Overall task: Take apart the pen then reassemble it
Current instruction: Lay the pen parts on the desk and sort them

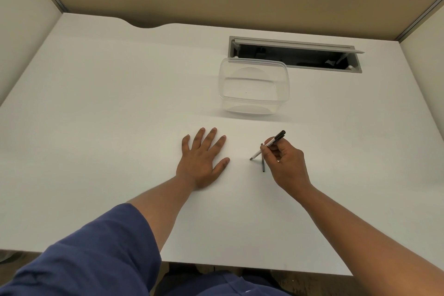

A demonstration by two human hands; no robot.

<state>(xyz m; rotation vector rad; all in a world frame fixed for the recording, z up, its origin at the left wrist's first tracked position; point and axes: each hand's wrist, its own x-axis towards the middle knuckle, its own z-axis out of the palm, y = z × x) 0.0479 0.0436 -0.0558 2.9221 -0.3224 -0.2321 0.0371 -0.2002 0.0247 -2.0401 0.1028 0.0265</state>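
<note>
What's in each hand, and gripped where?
Right hand pinches the pen around mid-barrel, black cap end up, tip down. Left hand lies flat on the table, holding nothing.

White desk with a curved cut-out in its far edge. Landmark: clear plastic container, resting directly on the top. Just behind the container, an open cable hatch set into the surface. In front of it and a little left, left hand flat on the top, fingers spread. In front and slightly right, a thin dark pen part lying on the surface.
</note>
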